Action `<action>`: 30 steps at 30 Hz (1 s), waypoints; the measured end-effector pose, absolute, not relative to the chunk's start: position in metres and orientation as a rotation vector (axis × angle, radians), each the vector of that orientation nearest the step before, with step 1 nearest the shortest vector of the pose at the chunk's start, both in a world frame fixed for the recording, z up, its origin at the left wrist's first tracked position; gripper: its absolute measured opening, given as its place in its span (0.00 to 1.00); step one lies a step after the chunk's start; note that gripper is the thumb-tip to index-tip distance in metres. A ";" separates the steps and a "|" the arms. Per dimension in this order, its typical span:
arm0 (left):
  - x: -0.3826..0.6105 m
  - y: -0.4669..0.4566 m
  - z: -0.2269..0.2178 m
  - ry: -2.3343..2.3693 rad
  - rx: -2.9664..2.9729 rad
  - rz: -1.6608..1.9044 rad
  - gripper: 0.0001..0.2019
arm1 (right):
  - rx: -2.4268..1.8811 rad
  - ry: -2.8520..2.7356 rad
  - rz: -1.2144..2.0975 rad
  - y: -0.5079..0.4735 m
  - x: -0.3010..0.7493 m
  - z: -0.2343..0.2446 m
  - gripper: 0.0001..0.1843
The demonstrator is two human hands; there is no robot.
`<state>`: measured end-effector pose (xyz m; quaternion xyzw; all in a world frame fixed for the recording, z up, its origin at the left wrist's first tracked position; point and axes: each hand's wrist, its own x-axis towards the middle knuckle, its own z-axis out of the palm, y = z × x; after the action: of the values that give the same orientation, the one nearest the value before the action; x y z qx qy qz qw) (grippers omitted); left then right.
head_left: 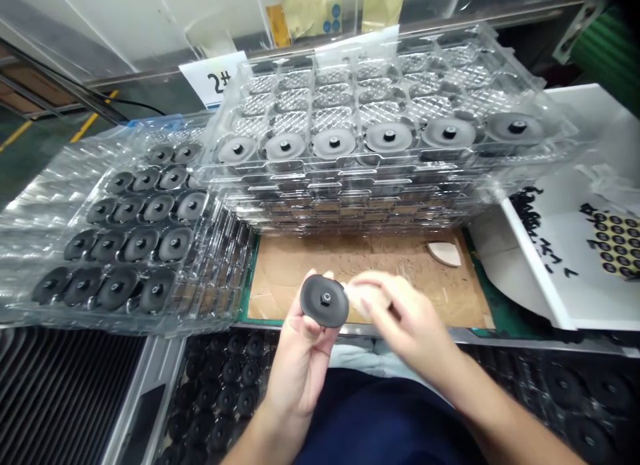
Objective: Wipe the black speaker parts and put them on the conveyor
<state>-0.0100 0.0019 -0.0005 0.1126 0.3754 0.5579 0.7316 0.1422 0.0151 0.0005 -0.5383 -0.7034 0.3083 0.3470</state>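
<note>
My left hand [305, 358] grips a black round disc [320, 312] with a short stem and metal centre, its stem side facing up toward me. Beside the disc's right edge, my right hand [400, 312] is closed on a small whitish pad [357, 297], blurred and partly covered by the fingers. The pad seems to touch the rim. Both hands are over the front edge of a brown cardboard sheet [300, 252]. A cream wedge-shaped pad [444, 254] lies on that sheet at the right.
Stacked clear plastic trays [350, 165] stand behind the cardboard, the top one with a front row of black discs. Another tray stack [200, 272] with discs is at left. At right, a white bin [545, 272] contains small black pieces and a yellow sheet [617, 242] of round dark parts.
</note>
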 end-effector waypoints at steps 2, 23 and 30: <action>-0.013 0.002 -0.003 0.851 0.207 1.242 0.22 | -1.662 -1.701 0.870 0.022 0.147 -0.035 0.11; -0.018 -0.010 -0.009 0.854 0.304 1.108 0.28 | -1.083 -2.113 0.756 0.021 0.101 0.045 0.12; -0.022 -0.004 0.002 0.782 0.286 1.127 0.28 | -1.066 -2.119 0.830 -0.001 0.125 0.045 0.12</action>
<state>-0.0222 -0.0042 0.0017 0.1318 0.3599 0.5184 0.7644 0.1253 -0.0008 0.0453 -0.4036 -0.8019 0.3141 0.3090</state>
